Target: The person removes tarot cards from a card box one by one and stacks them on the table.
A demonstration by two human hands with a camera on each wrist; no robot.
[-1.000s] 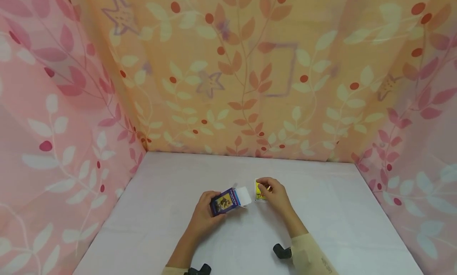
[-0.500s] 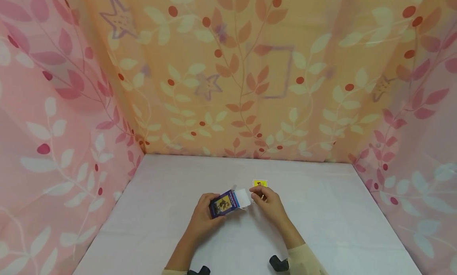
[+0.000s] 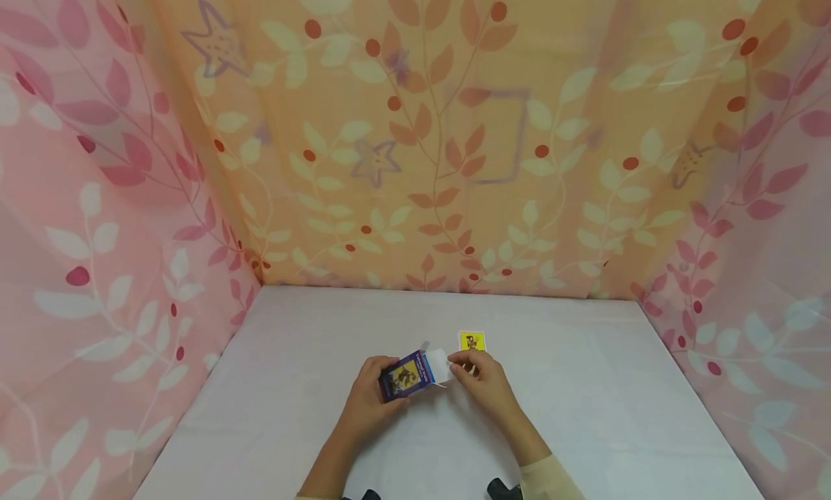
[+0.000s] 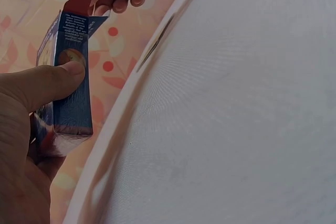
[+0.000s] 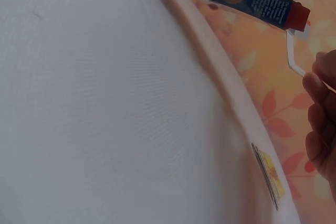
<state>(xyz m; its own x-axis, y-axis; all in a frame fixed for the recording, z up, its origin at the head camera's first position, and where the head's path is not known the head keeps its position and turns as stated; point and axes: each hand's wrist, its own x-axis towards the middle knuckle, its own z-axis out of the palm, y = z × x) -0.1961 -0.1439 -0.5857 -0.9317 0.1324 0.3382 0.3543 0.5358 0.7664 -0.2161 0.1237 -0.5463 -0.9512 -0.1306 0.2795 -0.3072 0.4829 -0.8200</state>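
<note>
My left hand (image 3: 371, 397) grips a small dark blue card box (image 3: 405, 376) with a yellow picture on its front. In the left wrist view the thumb presses on the box's narrow side (image 4: 72, 95). The box is tilted, its open end towards my right hand (image 3: 487, 384). At that end a white flap (image 3: 438, 366) stands out, and the thumb and fingertips of my right hand pinch its edge. Just beyond the right hand, a stack of cards (image 3: 472, 340) with a yellow top card lies on the table, partly hidden by the fingers.
A white cloth covers the table (image 3: 571, 384). Orange floral curtain (image 3: 415, 161) rises behind it, and pink floral curtains hang at the left (image 3: 117, 233) and right sides. Black wrist devices (image 3: 503, 489) show at the bottom edge.
My right hand has let go of the cards and moved left to the box's flap. The card stack stays on the table. The left hand keeps holding the box in place.
</note>
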